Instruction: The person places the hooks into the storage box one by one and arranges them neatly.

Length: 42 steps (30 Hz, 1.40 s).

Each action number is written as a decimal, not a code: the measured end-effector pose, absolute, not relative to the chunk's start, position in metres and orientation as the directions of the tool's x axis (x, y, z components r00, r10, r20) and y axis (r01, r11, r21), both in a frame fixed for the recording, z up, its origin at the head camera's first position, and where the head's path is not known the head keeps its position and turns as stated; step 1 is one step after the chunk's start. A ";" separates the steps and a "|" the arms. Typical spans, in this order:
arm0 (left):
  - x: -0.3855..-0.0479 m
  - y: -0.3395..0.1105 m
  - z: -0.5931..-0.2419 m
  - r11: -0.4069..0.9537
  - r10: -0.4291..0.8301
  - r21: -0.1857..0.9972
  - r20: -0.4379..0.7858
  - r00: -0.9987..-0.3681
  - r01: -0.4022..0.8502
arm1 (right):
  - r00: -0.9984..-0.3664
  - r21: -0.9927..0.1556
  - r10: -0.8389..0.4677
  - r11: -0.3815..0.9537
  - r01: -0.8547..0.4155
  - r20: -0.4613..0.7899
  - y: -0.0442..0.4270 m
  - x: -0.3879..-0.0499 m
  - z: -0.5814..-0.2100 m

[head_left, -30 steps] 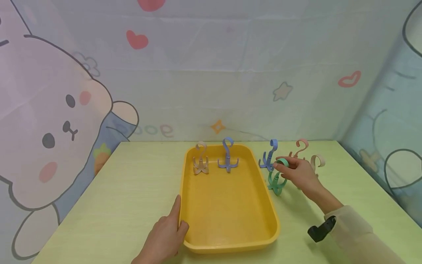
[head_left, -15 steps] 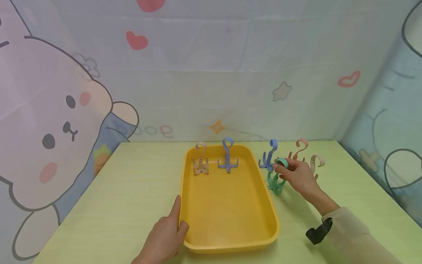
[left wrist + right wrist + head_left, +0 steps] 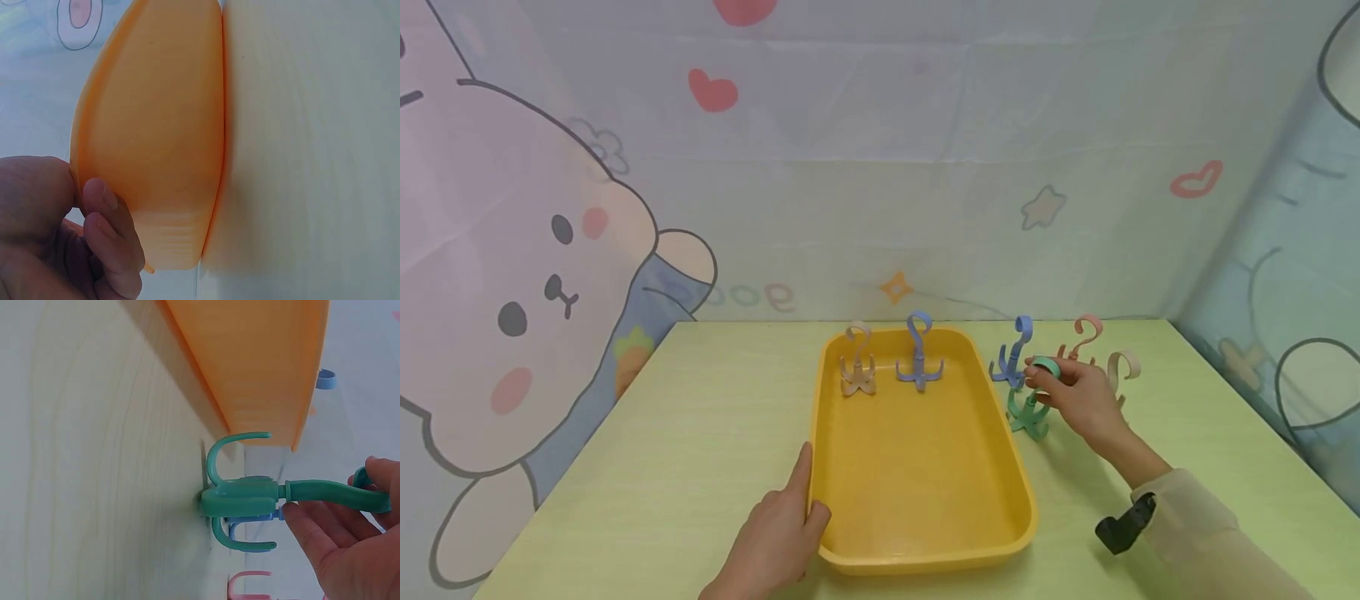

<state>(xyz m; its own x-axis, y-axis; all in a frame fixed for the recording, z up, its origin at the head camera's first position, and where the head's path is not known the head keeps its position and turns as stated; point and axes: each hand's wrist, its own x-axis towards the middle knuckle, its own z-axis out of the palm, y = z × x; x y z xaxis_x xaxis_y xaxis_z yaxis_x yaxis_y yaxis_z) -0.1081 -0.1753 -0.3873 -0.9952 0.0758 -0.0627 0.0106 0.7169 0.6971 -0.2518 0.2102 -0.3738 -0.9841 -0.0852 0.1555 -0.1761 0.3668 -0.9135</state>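
The right hand (image 3: 1082,404) pinches the green claw hook (image 3: 244,500) by its top beside the yellow tray (image 3: 917,475), which the left hand (image 3: 771,533) grips; lifting straight should clear the blue claw hook (image 3: 1013,367) behind.

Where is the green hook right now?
In the head view, the green hook is just right of the yellow tray, its curved top held by the right hand.

Behind the pale green bench (image 3: 730,400), a backdrop (image 3: 865,167) bears a big cartoon animal (image 3: 542,258) at left, red hearts (image 3: 713,92) and a star (image 3: 1042,207).
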 end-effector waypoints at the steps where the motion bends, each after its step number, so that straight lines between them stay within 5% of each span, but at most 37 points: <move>1: -0.108 -0.175 -0.387 0.718 0.074 0.696 -0.065 -0.995 0.008 | -0.983 -0.916 -0.088 0.359 -0.180 0.159 0.211 -0.252 -0.373; 42: -0.108 -0.175 -0.388 0.705 0.074 0.709 -0.076 -0.994 -0.001 | -0.963 -0.905 -0.116 0.332 -0.267 0.242 0.214 -0.244 -0.351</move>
<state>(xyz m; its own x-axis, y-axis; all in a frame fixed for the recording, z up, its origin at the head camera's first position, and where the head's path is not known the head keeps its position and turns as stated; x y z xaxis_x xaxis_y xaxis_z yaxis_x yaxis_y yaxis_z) -0.1081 -0.1750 -0.3879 -0.9944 0.0744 -0.0756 -0.0012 0.7054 0.7088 -0.2443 0.2138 -0.3508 -0.9634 -0.1162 0.2417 -0.2670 0.3323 -0.9046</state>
